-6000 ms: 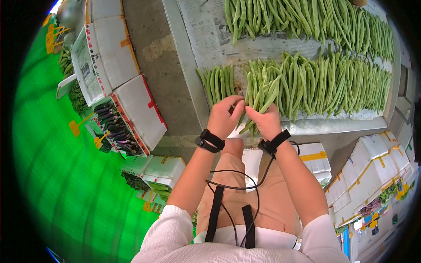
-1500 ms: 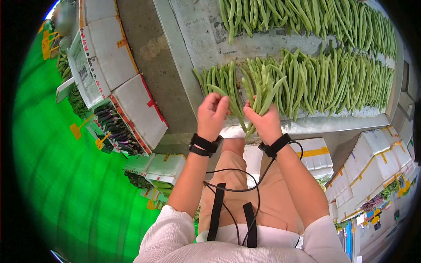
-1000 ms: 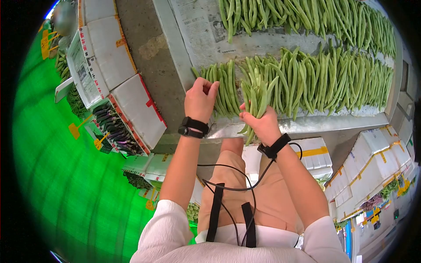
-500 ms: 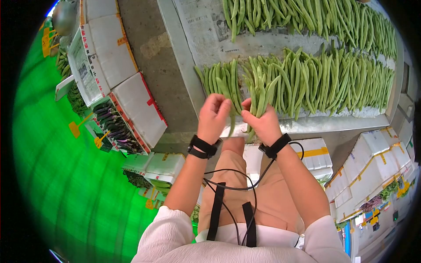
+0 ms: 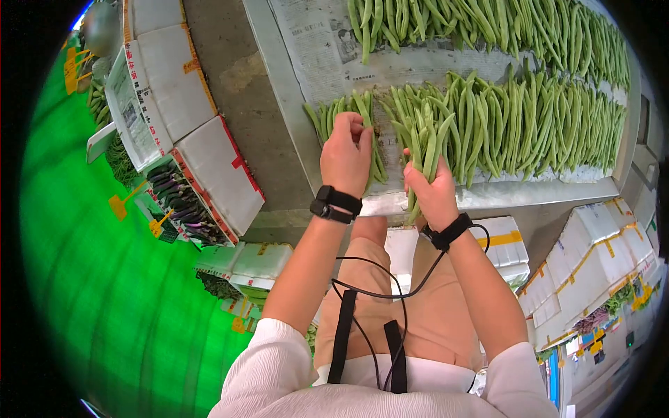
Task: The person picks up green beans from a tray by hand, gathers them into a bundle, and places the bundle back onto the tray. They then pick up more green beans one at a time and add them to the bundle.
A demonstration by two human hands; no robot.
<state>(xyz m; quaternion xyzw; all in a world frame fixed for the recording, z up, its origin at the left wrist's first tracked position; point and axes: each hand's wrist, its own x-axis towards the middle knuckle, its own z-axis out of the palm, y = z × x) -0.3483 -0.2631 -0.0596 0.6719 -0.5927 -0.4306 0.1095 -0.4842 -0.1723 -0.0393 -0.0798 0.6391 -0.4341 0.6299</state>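
Note:
My right hand is closed around a small bunch of long green beans. The tips of the bunch point away from me, and its lower ends stick out below my fingers. My left hand is over a short row of green beans at the left end of the tray. Its fingers are curled with the thumb near them; what they hold, if anything, is hidden. To the right, a long row of green beans lies side by side on newspaper.
A second row of beans lies farther back. The metal tray edge runs in front of me. White foam boxes stand at left, some holding eggplants; more foam boxes are at right. A black cable hangs between my arms.
My left hand has moved away from me, over the left beans; the bean that hung from it no longer shows. My right hand has shifted slightly right with its bunch.

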